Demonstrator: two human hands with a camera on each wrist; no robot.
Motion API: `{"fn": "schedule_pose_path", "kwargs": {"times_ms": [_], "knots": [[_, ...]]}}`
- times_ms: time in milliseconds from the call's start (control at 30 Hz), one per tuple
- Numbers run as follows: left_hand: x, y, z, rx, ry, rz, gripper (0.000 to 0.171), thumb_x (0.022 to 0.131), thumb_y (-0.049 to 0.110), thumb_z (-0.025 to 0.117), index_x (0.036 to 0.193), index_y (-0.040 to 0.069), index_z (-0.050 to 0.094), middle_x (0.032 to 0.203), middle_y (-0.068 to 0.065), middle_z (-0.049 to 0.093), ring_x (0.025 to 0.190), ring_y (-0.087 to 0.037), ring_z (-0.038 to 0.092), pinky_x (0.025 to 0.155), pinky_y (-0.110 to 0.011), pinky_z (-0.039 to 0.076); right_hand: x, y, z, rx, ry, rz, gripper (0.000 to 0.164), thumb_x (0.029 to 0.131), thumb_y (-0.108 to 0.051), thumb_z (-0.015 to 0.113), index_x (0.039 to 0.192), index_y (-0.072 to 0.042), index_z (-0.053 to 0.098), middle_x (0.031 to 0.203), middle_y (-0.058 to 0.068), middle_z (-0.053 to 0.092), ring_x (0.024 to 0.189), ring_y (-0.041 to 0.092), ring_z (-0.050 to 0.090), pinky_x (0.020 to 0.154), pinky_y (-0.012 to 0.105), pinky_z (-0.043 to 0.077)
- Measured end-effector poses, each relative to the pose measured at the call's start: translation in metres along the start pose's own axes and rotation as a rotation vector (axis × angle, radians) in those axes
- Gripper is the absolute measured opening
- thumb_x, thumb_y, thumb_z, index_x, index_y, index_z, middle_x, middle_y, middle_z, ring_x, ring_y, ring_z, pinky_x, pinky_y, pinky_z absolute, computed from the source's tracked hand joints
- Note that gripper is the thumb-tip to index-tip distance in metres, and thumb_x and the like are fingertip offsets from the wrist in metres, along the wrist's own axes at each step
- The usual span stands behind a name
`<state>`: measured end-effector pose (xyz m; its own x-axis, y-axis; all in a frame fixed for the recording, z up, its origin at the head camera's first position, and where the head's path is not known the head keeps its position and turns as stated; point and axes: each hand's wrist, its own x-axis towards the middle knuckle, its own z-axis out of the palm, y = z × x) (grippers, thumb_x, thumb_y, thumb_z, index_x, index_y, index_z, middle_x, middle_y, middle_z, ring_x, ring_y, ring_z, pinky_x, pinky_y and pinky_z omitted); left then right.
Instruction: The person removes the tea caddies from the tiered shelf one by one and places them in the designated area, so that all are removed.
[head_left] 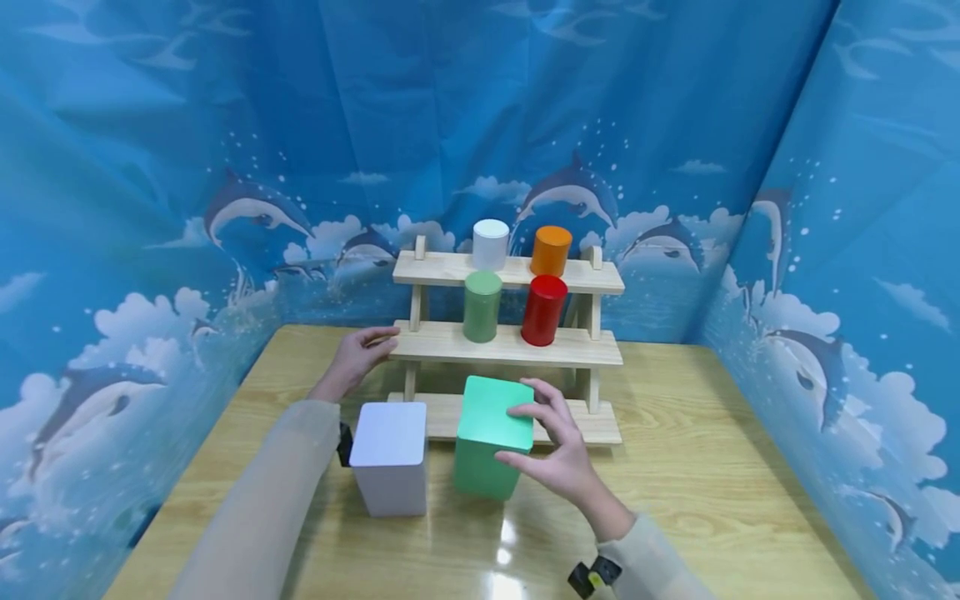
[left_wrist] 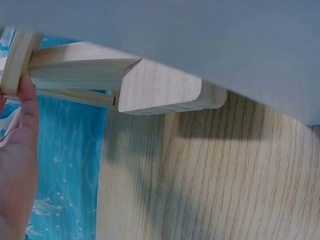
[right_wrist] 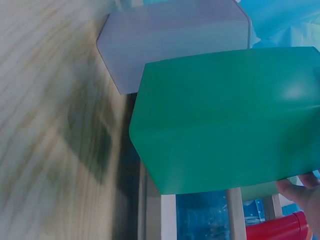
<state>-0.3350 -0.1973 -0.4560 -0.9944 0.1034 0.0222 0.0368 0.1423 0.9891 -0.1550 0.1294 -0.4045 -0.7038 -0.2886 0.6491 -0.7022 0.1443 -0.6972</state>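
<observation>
My right hand (head_left: 555, 450) grips the upper right part of a green box (head_left: 491, 450), thumb at the near side and fingers spread along the top. The box leans slightly in front of the bottom shelf. In the right wrist view, fingertips (right_wrist: 295, 189) rest at the edge of the green box (right_wrist: 225, 125). My left hand (head_left: 358, 360) pinches the left end of the middle shelf of a wooden three-tier stand (head_left: 442, 343); the left wrist view shows a fingertip against the wood. Below my left forearm stands a pale lavender box (head_left: 390, 458).
On the top shelf stand a white cylinder (head_left: 491, 246) and an orange cylinder (head_left: 551, 252). The middle shelf bears a green cylinder (head_left: 482, 308) and a red cylinder (head_left: 544, 312). A blue dolphin-print curtain (head_left: 375, 108) surrounds the wooden table (head_left: 697, 467) at the back and sides.
</observation>
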Motion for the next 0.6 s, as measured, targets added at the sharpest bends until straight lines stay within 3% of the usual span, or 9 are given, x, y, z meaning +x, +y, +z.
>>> {"fn": "schedule_pose_path", "kwargs": {"times_ms": [333, 600], "knots": [[0.002, -0.001, 0.000, 0.011, -0.004, 0.017, 0.040, 0.090, 0.021, 0.063, 0.125, 0.004, 0.057, 0.133, -0.013, 0.049, 0.116, -0.026, 0.050, 0.088, -0.033, 0.051, -0.002, 0.005, 0.013, 0.037, -0.045, 0.009, 0.045, 0.066, 0.008, 0.079, 0.105, 0.003, 0.058, 0.133, 0.031, 0.033, 0.122, 0.044, 0.034, 0.102, 0.028, 0.038], [0.002, 0.001, -0.001, 0.021, -0.004, 0.002, 0.040, 0.090, 0.021, 0.063, 0.125, 0.003, 0.056, 0.134, -0.014, 0.048, 0.116, -0.027, 0.050, 0.090, -0.035, 0.050, -0.003, 0.010, 0.022, 0.035, -0.074, 0.046, 0.042, 0.067, 0.006, 0.079, 0.104, 0.001, 0.059, 0.134, 0.027, 0.034, 0.121, 0.042, 0.036, 0.101, 0.036, 0.039]]}}
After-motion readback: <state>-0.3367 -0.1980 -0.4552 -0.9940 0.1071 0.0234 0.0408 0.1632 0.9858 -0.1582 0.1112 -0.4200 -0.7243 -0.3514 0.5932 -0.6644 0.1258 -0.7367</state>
